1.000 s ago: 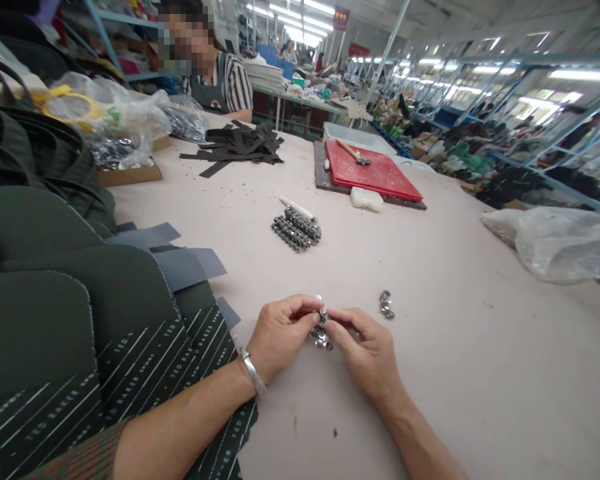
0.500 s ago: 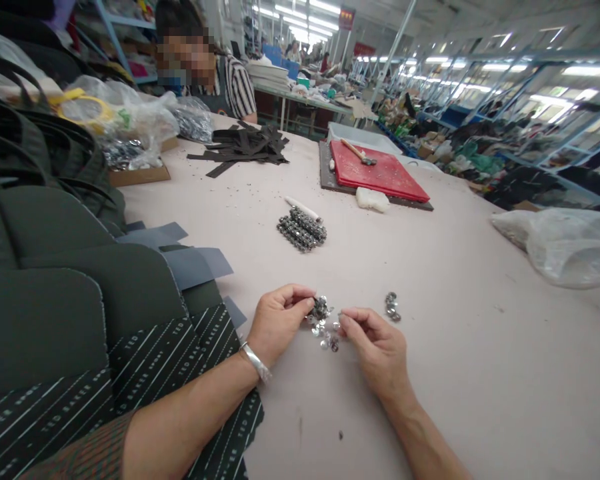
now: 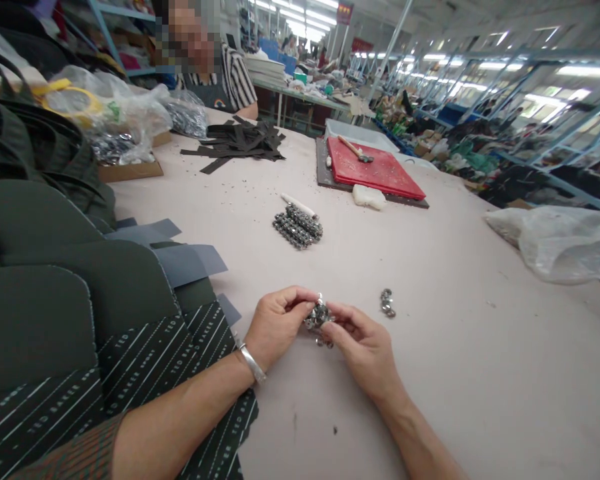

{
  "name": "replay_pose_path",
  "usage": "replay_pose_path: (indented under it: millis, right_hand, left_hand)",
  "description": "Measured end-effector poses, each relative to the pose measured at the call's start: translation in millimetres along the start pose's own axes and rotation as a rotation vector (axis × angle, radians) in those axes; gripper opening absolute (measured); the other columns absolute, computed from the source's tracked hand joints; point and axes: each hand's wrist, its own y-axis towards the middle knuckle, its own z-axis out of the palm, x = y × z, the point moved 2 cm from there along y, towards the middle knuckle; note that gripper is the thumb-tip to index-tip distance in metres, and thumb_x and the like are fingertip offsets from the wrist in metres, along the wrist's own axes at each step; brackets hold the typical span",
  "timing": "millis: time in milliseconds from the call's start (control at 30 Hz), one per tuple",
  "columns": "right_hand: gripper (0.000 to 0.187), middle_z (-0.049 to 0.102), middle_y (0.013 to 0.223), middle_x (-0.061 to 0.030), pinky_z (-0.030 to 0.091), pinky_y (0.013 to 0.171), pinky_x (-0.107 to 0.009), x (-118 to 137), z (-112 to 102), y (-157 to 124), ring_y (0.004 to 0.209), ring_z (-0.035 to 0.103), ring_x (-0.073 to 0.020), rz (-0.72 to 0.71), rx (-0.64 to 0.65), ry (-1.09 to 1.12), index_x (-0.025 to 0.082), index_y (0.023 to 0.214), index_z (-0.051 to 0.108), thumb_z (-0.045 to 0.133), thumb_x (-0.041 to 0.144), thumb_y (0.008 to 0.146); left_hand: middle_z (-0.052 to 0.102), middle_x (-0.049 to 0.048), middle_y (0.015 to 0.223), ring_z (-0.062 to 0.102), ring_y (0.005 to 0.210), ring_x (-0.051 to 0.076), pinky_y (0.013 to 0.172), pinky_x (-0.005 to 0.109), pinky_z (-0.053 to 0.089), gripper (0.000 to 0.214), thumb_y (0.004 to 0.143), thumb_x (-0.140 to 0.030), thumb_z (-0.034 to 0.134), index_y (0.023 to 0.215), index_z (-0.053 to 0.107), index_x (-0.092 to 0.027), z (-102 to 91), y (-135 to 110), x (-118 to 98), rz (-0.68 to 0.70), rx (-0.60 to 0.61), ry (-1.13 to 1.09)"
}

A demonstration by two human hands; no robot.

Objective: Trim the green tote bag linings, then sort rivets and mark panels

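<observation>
My left hand (image 3: pixel 286 322) is pinched shut on a cluster of small shiny metal snaps (image 3: pixel 316 319) above the table, thumb against forefinger. From the other side my right hand (image 3: pixel 363 341) meets the cluster, its thumb and fingers closed around the snaps' right edge; exactly which piece it grips is partly hidden. Just below the fingertips lie a few loose metal discs (image 3: pixel 325 343). Farther up the table, dark metal snaps stand packed in neat rows (image 3: pixel 298 227) beside a white stick (image 3: pixel 299 204). A short curved row of snaps (image 3: pixel 387 303) lies right of my hands.
Dark bag panels with printed lining (image 3: pixel 145 360) are piled at left. Black strips (image 3: pixel 243 143) and a cardboard box (image 3: pixel 133 171) with plastic bags lie behind. A hammer (image 3: pixel 355 150) rests on a red board (image 3: pixel 375 170). A plastic bag (image 3: pixel 565 243) sits right; a person (image 3: pixel 217 83) is across the table.
My right hand has moved left and up to the cluster, its fingers now touching the snaps. Fewer loose discs show beneath. The left hand keeps its hold, and the camera view shifts slightly.
</observation>
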Motion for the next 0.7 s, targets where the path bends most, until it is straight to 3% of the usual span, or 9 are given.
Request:
replay_pose_path:
  millis: [167, 300, 500, 600, 700]
  right_hand:
    - [0.028, 0.072, 0.07, -0.0012, 0.053, 0.06, -0.025, 0, -3, 4, 0.061, 0.064, -0.0126, 0.187, 0.02, 0.206, 0.017, 0.09, 0.071, 0.082, 0.031, 0.069]
    - [0.031, 0.075, 0.074, -0.003, 0.054, 0.059, -0.024, -2, -7, 7, 0.06, 0.065, -0.0117, 0.223, 0.024, 0.268, 0.016, 0.088, 0.07, 0.085, 0.033, 0.067]
    - [0.046, 0.07, 0.061, 0.0012, 0.055, 0.053, -0.027, 1, -2, 8, 0.05, 0.063, -0.0124, 0.274, -0.022, 0.301, 0.017, 0.088, 0.068, 0.085, 0.05, 0.06]
    - [0.054, 0.069, 0.06, -0.0021, 0.057, 0.051, -0.031, -1, -2, 15, 0.049, 0.064, -0.0153, 0.315, -0.041, 0.278, 0.016, 0.078, 0.07, 0.082, 0.061, 0.052]
    - [0.055, 0.068, 0.059, -0.0025, 0.056, 0.048, -0.03, -2, -7, 20, 0.048, 0.063, -0.015, 0.32, -0.105, 0.263, 0.017, 0.067, 0.066, 0.08, 0.067, 0.047]
  left_hand:
    - [0.074, 0.0037, 0.077, 0.064, 0.072, 0.014, 0.069, 0.023, 0.049, 0.013, 0.072, -0.021, 0.067, 0.079, 0.074, -0.015, -2.4, 2, 0, -0.022, 0.018, 0.013]
    - [0.075, 0.0069, 0.087, 0.066, 0.077, 0.016, 0.074, 0.026, 0.052, 0.022, 0.073, -0.028, 0.068, 0.088, 0.073, -0.013, -2.0, 2, -1, -0.058, 0.075, -0.007]
    - [0.076, 0.0073, 0.097, 0.068, 0.092, 0.024, 0.087, 0.035, 0.052, 0.04, 0.064, -0.038, 0.08, 0.098, 0.072, -0.017, 0.1, -5, -5, -0.068, 0.196, 0.052]
    - [0.077, -0.001, 0.093, 0.065, 0.097, 0.028, 0.094, 0.043, 0.048, 0.035, 0.064, -0.046, 0.08, 0.092, 0.075, -0.026, -7.3, 2, 4, -0.094, 0.162, 0.191]
    - [0.076, -0.0112, 0.097, 0.061, 0.106, 0.026, 0.105, 0.044, 0.037, 0.023, 0.07, -0.042, 0.077, 0.09, 0.076, -0.031, -8.7, 11, 10, -0.116, 0.199, 0.174]
